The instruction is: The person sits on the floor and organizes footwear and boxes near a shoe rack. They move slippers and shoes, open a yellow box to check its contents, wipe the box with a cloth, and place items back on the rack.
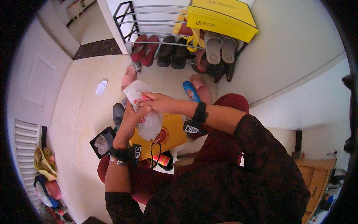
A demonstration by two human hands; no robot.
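Observation:
A crumpled white plastic bag [150, 127] with red print is bunched between my two hands. My left hand [133, 116] grips its near left side, fingers closed. My right hand [158, 103] pinches the bag from the right, close to the left fingertips. What the bag contains, if anything, cannot be seen. Below it lies a flat yellow box or bag [175, 130] with a round red emblem. A dark beaded cord loop [160, 149] shows against its near edge. To the left, a black tray-like box [97, 139] has crumpled clear plastic in it.
A metal shoe rack [160, 23] with several pairs of shoes stands ahead, a yellow shoebox [223, 18] on top. Pink slippers [129, 77] and a blue container [191, 90] are on the floor. A wooden cabinet [313, 179] is at right. Bags [45, 164] lie at left.

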